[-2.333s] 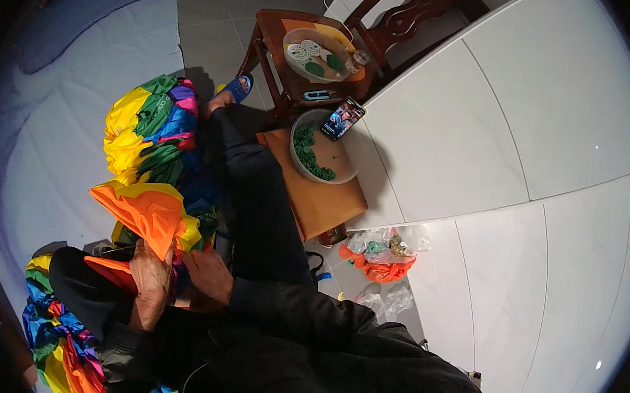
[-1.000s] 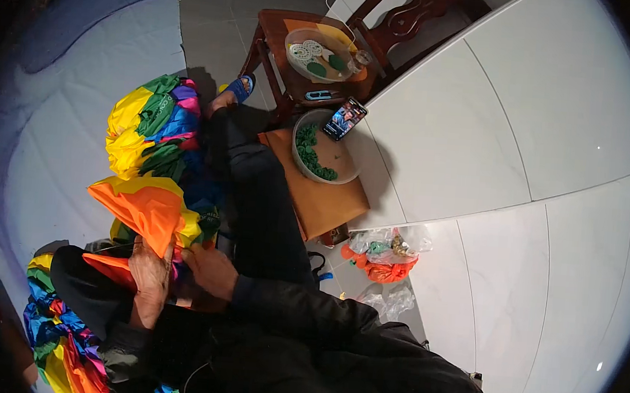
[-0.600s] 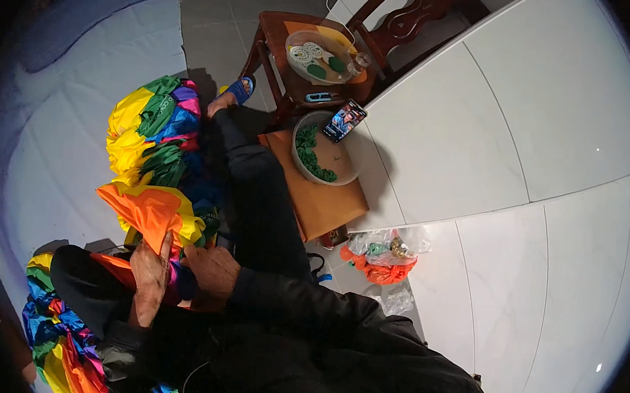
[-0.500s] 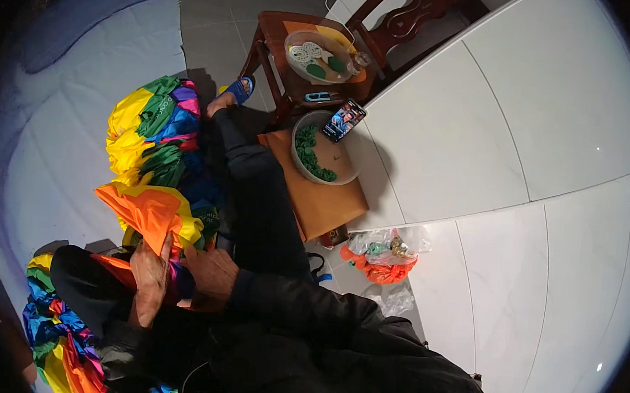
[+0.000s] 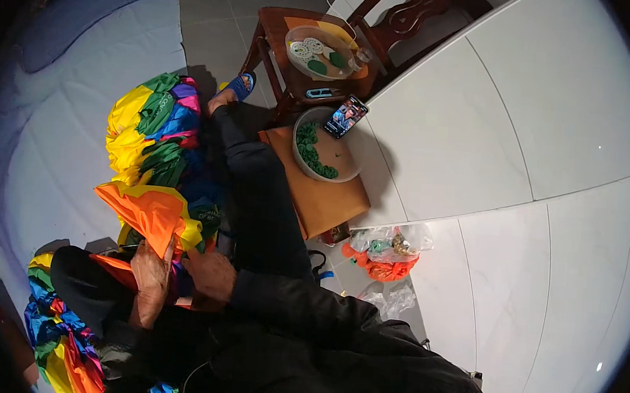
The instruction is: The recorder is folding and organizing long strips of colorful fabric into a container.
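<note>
A long bunched multicoloured cloth [image 5: 163, 116], in shiny panels of yellow, green, blue, pink and orange, runs down to my lap. My left hand [image 5: 150, 278] is closed on an orange part of it, which stands up above the fingers in a loose flap [image 5: 146, 212]. Close beside it, my right hand [image 5: 210, 278] is closed at the gathered fabric, its fingertips mostly hidden. Purple and orange cloth shows between the two hands. More of the cloth [image 5: 65, 325] lies in folds past my left knee, at the lower left.
A clear round tub [image 5: 346, 171] of green rosette-like pieces stands on a brown box [image 5: 334, 209], with a phone [image 5: 346, 117] leaning at its rim. Behind, a wooden chair [image 5: 272, 29] bears another tub [image 5: 290, 47] and a blue cutter [image 5: 320, 93]. Plastic bags [image 5: 390, 271] lie right of my leg.
Hardly anything differs. My right hand has shifted very slightly at the fabric, and the view has moved a little. My left hand keeps its hold.
</note>
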The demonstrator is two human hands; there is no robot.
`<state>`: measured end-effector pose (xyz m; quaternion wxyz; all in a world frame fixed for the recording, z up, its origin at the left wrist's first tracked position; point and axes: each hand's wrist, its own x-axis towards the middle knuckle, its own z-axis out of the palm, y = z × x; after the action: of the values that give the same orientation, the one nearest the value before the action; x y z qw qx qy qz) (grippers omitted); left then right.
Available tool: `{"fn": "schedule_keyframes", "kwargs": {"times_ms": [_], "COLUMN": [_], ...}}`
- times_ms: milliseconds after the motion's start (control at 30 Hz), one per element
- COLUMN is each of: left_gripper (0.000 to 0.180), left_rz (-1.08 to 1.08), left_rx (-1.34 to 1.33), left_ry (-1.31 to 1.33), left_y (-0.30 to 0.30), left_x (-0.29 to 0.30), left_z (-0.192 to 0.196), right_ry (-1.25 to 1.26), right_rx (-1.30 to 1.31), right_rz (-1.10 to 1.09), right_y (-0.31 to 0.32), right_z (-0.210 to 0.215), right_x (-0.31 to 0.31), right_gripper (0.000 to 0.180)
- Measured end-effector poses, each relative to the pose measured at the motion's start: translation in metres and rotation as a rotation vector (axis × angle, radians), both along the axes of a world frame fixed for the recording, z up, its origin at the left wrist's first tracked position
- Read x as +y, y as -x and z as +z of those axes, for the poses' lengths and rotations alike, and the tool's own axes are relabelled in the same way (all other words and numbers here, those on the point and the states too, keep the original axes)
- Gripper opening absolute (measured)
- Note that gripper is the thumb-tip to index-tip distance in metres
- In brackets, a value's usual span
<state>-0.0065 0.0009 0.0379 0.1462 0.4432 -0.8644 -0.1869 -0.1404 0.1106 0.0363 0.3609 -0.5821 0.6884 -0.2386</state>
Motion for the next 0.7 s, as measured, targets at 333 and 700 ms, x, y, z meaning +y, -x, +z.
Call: {"fn": "schedule_keyframes", "kwargs": {"times_ms": [333,700], "left_gripper": [0.042,0.041], "left_rz": [0.027,-0.027], "left_rx": [0.039,0.064], "left_ry": [0.007,0.041], "left_y": [-0.003,-0.008], "left_x": [-0.001,-0.001], "left_z": [-0.007,-0.013], "right_ry": [0.200,-0.097], "right_rx": [0.034,-0.159], "right_rz": [-0.033,-0.093], "right_y": [-0.003,0.003], "right_z": [-0.023,-0.001], "right_x": [0.001,-0.006], "right_gripper": [0.028,0.032]}}
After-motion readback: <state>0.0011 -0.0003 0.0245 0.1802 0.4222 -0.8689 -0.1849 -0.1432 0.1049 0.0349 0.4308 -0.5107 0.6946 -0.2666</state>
